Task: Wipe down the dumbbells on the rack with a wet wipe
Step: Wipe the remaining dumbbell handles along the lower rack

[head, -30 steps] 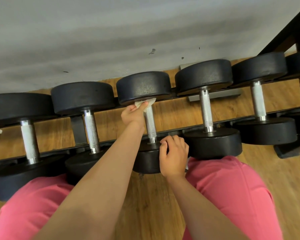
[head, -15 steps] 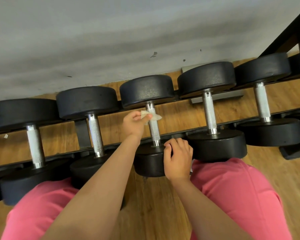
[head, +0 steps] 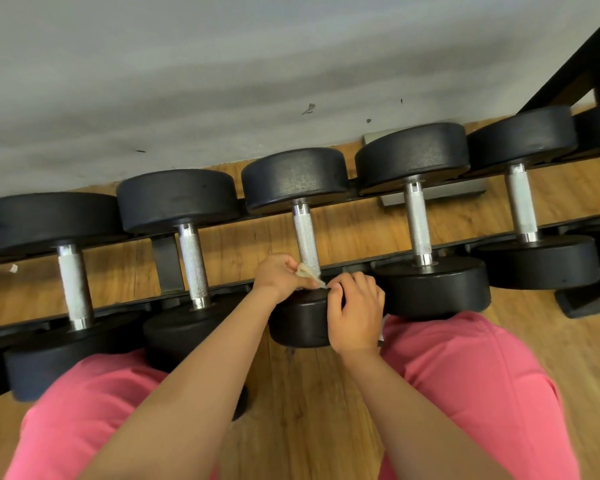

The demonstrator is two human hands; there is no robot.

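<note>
Knurled steel and black rubber: item one, the middle dumbbell (head: 305,233). It lies across the rack (head: 165,265) among its neighbours, with the far head toward the grey wall and the near head toward us.

Item two, the wet wipe (head: 307,271): small, crumpled, off-white. It sits at the lower end of that dumbbell's handle, where the steel meets the near head. Our left hand (head: 278,275) pinches it, fingers curled about it.

Item three, our right hand (head: 355,310): its fingers are curled over the upper edge of the near head, gripping it. The forefinger tip sits just beside the wipe's loose corner, and we cannot tell whether they touch.

Item four, hazards, as we judge them:
- Poor coverage. The wipe is bunched so small that little cloth meets the metal, so part of the handle's round may go unwiped.
- Tearing. The knurling could snag thin wet cloth and leave shreds in the grooves.
- A missed patch. Our right hand covers part of the near head, and that rubber stays dirty unless we shift our grip.
- Rolling. The near head appears to sit out past the front rail, so a tug from us could bring it toward our knees.
- A pinch. The neighbouring dumbbell (head: 430,289) lies just beside our right knuckles, and any sideways shift could trap them.
</note>
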